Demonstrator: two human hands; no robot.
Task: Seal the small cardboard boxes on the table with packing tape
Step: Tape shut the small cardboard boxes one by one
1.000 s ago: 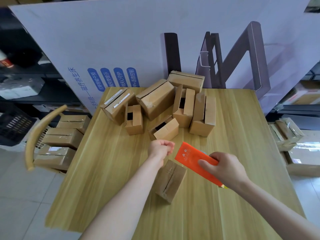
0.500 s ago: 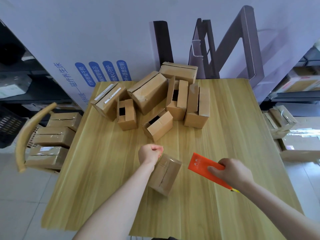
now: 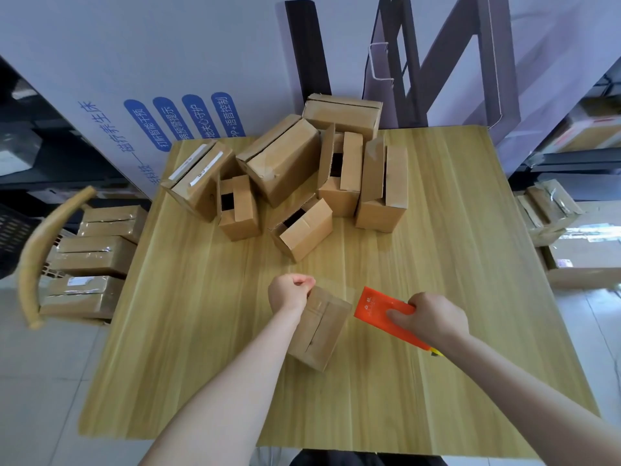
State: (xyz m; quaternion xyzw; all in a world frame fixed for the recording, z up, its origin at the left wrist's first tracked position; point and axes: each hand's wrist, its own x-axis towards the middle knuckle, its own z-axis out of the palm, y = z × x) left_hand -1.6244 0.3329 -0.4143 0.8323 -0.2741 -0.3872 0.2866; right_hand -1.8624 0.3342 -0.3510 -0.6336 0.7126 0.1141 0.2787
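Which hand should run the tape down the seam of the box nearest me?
Right. The right hand grips the orange tape dispenser beside the near box; the left hand, curled at the box's far end, seems to pinch the clear tape.

Our light wooden desk (image 3: 447, 250) carries a cluster of cardboard boxes (image 3: 285, 166) at its far side. One more box (image 3: 321, 331) lies alone nearer us.

Single head-worn wide-angle view, steeply downward and forward over the table (image 3: 201, 331); hands close below
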